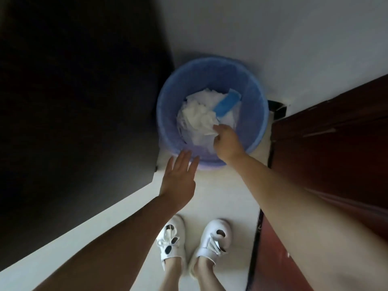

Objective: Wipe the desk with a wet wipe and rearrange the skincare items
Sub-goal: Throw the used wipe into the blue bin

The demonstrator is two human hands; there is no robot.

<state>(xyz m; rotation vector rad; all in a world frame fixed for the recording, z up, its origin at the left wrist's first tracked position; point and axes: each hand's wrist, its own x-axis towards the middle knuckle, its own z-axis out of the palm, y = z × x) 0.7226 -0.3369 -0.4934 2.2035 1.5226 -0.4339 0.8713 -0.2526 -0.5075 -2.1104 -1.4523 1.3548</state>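
Two bare hands, well apart. Left hand (178, 179) flat with fingers straight and spread, palm down, holding nothing, hovering just at the near rim of the bin. Right hand (227, 143) reached down into the bin, fingers curled at the edge of a crumpled white wipe (199, 119); whether pinching it or only touching cannot be told, fingertips blurred against the paper.

One round waste bin (168, 106), blue plastic, lined with a thin, wrinkled, translucent blue bag drawn over the rim. Inside, a heap of soft white crumpled tissue and paper, sheets too tangled to count, and one flat, smooth, bright blue rectangular wrapper (225, 105) lying tilted across the far right of the heap. Wipe on top of the heap, near its middle.

Below, two white shoes (195, 244), rounded toes, smooth surface with dark oval cut-outs and ribbon-like ties, standing side by side on pale glossy floor tiles (226, 198).

To the left, a large dark matte panel (73, 101) with a straight angled edge, touching or just beside the bin. To the right, reddish-brown polished wooden furniture (336, 133), hard-edged, its corner close beside the bin's right wall. Plain white wall (273, 38) behind the bin.
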